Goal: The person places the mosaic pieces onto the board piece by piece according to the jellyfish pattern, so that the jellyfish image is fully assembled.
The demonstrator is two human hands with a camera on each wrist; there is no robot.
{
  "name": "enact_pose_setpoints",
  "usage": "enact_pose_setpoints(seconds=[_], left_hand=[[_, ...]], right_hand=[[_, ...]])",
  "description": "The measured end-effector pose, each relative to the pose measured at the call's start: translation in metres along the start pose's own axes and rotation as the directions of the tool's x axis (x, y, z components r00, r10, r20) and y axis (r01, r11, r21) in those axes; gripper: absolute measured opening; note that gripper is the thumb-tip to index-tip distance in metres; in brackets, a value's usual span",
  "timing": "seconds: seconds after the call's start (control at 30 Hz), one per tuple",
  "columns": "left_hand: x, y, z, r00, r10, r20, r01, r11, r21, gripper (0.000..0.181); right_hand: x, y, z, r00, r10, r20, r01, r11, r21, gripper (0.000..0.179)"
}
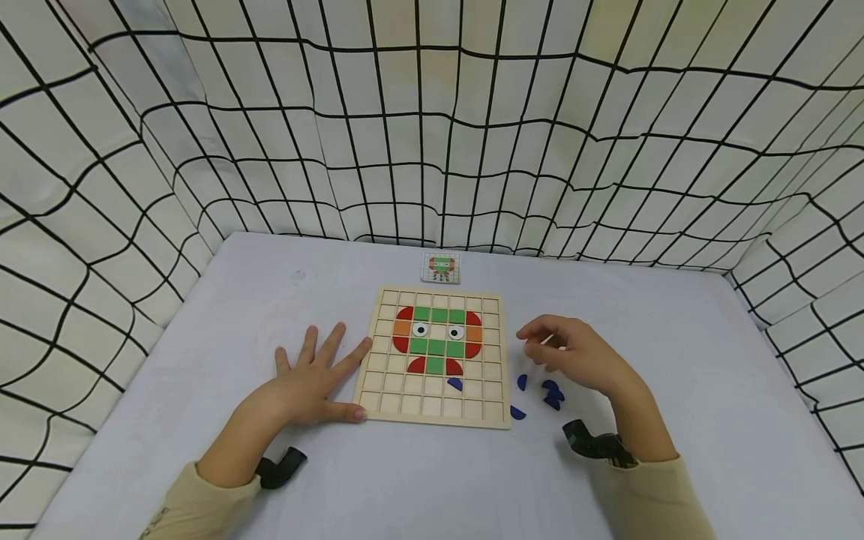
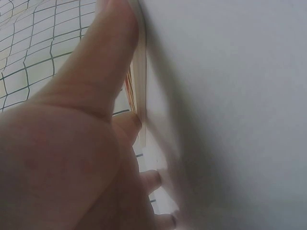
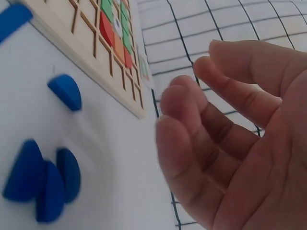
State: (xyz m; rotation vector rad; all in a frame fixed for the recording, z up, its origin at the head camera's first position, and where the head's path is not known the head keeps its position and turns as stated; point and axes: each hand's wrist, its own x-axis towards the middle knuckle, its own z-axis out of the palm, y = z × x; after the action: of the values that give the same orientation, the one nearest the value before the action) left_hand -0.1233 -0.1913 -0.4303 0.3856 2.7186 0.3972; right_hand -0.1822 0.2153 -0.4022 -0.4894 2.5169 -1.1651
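A square wooden grid board lies mid-table, with green, red and orange pieces and two eye pieces forming a face. One blue quarter-like piece rests on it, tilted across the cells below the red ones. My left hand lies spread at the board's left edge, thumb and forefinger touching it. To the right of the board my right hand hovers with loosely bent fingers and nothing in them. Below it on the table lie several blue half-round pieces, also in the right wrist view as a blue cluster.
Behind the board lies a small picture card showing a coloured grid figure. A white cloth covers the table. Black netting over white sheets stands along the back and both sides.
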Motion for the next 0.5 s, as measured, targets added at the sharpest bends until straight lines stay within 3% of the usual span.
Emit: enact_pose_setpoints(seconds=[0.2, 0.5], left_hand=[[0.000, -0.002, 0.001, 1.000, 0.003, 0.000, -0.003, 1.000, 0.003, 0.111], [-0.001, -0.003, -0.002, 1.000, -0.003, 0.004, 0.003, 1.000, 0.013, 0.110]], right_hand=[[-0.007, 0.005, -0.013, 0.998, 0.059, 0.009, -0.059, 0.998, -0.039, 0.025], [-0.013, 0.011, -0.024, 0.982, 0.156, 0.106, -0.154, 0.988, -0.024, 0.028]])
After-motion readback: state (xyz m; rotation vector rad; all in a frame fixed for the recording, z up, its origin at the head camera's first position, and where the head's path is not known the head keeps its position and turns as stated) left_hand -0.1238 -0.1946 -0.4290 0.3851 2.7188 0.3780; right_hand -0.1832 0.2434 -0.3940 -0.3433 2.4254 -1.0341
